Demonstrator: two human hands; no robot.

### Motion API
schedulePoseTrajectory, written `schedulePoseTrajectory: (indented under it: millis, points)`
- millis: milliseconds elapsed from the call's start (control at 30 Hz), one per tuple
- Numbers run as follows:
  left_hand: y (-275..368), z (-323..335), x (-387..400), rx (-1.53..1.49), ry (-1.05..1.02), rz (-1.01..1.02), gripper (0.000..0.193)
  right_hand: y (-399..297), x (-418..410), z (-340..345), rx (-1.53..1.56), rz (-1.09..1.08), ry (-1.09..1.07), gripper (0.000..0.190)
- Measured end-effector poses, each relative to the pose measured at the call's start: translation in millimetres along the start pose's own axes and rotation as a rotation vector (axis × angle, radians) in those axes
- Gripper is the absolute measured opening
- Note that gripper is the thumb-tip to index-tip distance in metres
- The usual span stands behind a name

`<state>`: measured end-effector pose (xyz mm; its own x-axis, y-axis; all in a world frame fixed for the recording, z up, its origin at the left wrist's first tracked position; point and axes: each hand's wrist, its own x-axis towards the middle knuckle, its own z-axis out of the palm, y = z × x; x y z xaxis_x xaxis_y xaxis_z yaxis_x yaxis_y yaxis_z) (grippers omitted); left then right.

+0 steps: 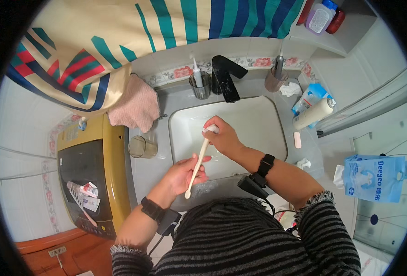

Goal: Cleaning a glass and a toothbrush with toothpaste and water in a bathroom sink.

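Observation:
Over the sink's front half, my right hand [223, 136] pinches a crumpled white tissue [211, 129] around the upper end of a cream-coloured stick-like handle [198, 165]. What is under the tissue is hidden. The handle slants down across my left hand [186, 174], whose fingers are spread beside and behind it; whether they grip it I cannot tell. Its lower tip, slightly widened, points toward my body. Beneath my hands lies the white rectangular sink basin [258, 138], with a black faucet [226, 79] at its back edge.
Cups holding electric toothbrushes [198, 77] [278, 67] flank the faucet. Left are a pink towel [138, 103], a lying clear cup [143, 147] and a washing machine [86, 165] bearing a comb. A spray can [313, 114], blue packet and pink bar [297, 140] lie right.

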<state>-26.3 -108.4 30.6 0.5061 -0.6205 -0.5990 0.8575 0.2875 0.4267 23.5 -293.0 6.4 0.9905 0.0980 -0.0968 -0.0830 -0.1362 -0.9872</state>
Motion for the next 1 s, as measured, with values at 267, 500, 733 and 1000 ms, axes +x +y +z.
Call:
schedulePoseTrajectory:
  millis: [267, 500, 733, 1000]
  points:
    - [-21.9, -9.1, -16.0, 0.679, 0.34, 0.251, 0.024, -6.2, 9.5, -17.4, 0.034, 0.212, 0.209, 0.026]
    - [-0.3, 14.8, -26.3, 0.121, 0.32, 0.129, 0.03, 36.3, 6.7, -42.2, 0.032, 0.268, 0.135, 0.038]
    - [1.4, -3.2, -25.3, -0.067, 0.114, 0.163, 0.029, 21.1, -6.5, -36.1, 0.352, 0.511, -0.022, 0.024]
    - [0.4, 1.3, -25.0, 0.06, 0.197, 0.243, 0.032, 19.6, -16.9, -27.5, 0.334, 0.503, -0.262, 0.022]
